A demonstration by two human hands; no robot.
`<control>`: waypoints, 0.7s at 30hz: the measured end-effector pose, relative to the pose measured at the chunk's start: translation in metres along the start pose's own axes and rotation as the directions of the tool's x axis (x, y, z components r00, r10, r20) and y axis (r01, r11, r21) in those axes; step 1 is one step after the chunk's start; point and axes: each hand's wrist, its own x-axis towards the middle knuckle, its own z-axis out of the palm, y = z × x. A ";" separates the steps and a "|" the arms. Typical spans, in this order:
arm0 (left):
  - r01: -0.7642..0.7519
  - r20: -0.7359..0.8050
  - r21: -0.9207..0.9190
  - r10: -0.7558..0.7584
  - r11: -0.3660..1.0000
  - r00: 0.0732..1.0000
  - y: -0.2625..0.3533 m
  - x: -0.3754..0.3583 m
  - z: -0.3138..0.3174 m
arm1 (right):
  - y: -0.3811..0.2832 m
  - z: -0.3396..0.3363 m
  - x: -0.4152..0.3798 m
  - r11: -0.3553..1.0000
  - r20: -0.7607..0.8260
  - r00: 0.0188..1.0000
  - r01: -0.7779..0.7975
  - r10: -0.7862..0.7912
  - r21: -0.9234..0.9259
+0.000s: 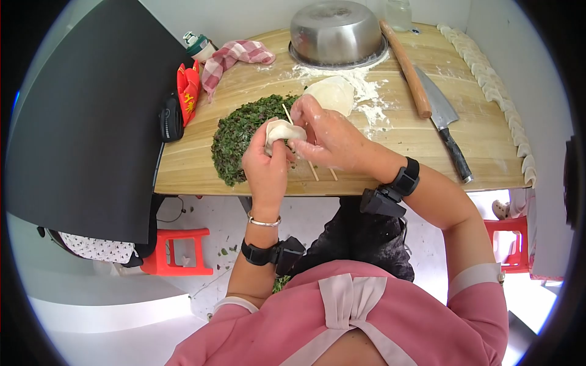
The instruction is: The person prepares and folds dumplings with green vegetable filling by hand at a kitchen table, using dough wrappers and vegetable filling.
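Note:
My left hand (267, 160) is wrapped round a partly folded dough wrapper (282, 133), with the thumb pressed against it. At the wrapper's right edge, my right hand (323, 134) has its fingers curled and thumb and fingers apart; the thumb is close to the dough, and contact is hard to make out. Behind and left of my hands lies a heap of chopped green filling (239, 131). A pair of chopsticks (313, 171) passes beneath my hands. Just beyond my right hand are flat round wrappers (334, 94) on floured wood.
On the wooden table (403, 174) stand an upturned metal bowl (334, 33), a rolling pin (406, 70) and a cleaver (441, 110). Folded dumplings (488, 79) line the right edge. A checked cloth (235, 58), a red packet (188, 91) and a black object (171, 118) lie left.

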 end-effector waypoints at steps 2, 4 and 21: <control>-0.020 0.027 0.024 0.019 1.000 0.999 0.000 0.001 0.001 | -0.001 -0.002 -0.001 1.000 -0.025 0.999 -0.026 0.026 0.007; -0.040 0.055 0.050 0.037 0.998 0.998 0.000 0.000 0.002 | 0.006 -0.001 0.000 0.991 0.040 0.999 0.018 -0.023 0.130; 0.058 0.162 -0.128 -0.036 0.990 0.986 -0.014 -0.005 -0.005 | 0.014 -0.003 0.006 0.925 0.092 0.982 -0.185 0.163 0.332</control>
